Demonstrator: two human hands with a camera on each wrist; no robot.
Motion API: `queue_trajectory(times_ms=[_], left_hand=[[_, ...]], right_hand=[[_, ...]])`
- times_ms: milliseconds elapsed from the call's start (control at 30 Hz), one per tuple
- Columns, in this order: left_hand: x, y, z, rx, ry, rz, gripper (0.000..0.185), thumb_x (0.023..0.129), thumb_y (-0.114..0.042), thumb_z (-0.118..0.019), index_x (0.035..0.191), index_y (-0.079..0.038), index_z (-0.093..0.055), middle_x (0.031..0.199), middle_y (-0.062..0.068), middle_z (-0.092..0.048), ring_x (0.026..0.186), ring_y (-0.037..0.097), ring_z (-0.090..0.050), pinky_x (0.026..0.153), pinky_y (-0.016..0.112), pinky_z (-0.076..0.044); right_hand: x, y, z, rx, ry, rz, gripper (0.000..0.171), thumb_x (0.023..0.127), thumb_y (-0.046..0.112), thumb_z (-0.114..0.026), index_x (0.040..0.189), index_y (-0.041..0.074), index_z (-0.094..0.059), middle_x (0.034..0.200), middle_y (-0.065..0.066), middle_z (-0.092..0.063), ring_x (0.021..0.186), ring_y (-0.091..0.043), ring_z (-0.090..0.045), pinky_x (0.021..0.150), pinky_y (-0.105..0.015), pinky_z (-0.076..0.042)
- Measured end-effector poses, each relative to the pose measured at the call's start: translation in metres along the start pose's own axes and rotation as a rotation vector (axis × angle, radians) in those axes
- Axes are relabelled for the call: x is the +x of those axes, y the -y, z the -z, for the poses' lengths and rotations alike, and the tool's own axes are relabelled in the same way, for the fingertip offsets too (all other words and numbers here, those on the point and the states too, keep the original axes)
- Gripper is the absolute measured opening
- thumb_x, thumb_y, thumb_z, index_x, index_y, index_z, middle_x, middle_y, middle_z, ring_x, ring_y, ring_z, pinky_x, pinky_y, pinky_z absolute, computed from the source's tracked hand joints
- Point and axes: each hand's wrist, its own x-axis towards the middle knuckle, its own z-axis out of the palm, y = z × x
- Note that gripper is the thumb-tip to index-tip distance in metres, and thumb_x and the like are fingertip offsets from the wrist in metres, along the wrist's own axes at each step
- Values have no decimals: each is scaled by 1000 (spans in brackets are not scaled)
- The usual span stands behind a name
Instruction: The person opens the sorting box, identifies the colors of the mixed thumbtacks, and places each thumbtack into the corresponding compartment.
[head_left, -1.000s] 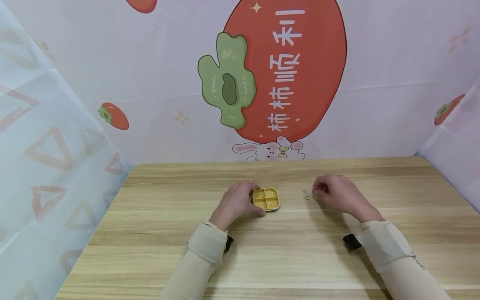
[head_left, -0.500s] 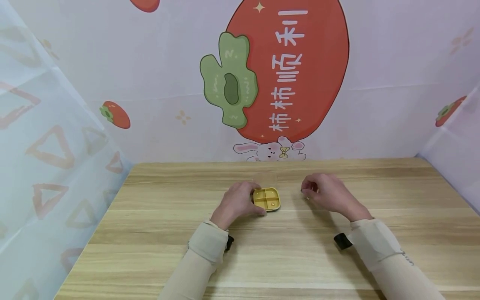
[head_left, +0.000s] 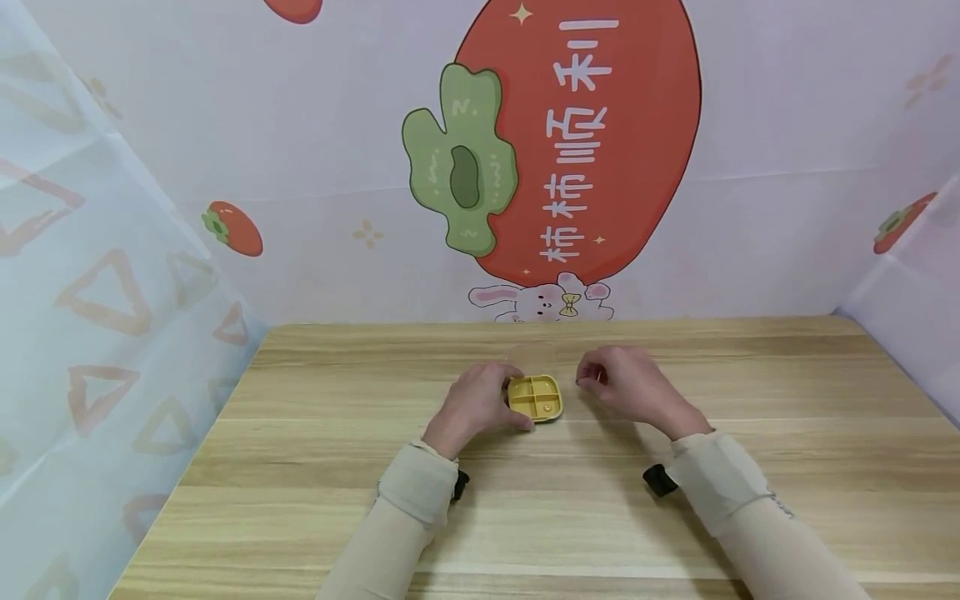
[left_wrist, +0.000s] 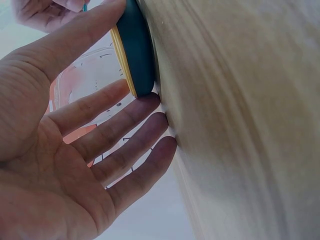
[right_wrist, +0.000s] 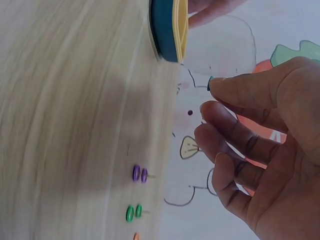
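Note:
A small four-compartment pill box point(head_left: 535, 397), yellow inside and dark teal outside, lies on the table with its clear lid point(head_left: 532, 357) folded back. My left hand point(head_left: 474, 407) holds it from the left, thumb at the near side and fingers at the far side. One tiny round piece point(head_left: 547, 408) sits in its near right compartment. Just right of the box, above the table, my right hand point(head_left: 632, 388) pinches a tiny teal piece point(right_wrist: 210, 83) between thumb and forefinger; the fingertips hide most of it.
In the right wrist view, small purple discs point(right_wrist: 136, 173), one with a thin post, and green discs point(right_wrist: 130, 213) stand on the table. An orange piece point(right_wrist: 136, 236) shows at the frame's edge. A printed cloth wall point(head_left: 330, 250) borders the wooden table point(head_left: 315, 467).
My right hand has moved left from the small loose pieces to beside the pill box, pinching the teal piece. The left hand and box have stayed in place.

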Motion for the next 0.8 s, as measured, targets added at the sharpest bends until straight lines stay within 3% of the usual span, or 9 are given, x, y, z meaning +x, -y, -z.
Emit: queue_trajectory(times_ms=[800], left_hand=[[-1,1,1,-16,1,-14,72,68,-31,-97,130,-8,-68,121,6,-69,102,19,-61,91,39,-51]], right_hand=[[17,20,-23,5,13,-20,2,91,10,-74,92,8,-75,80,3,-63,75,-18,-55,70,-34,-49]])
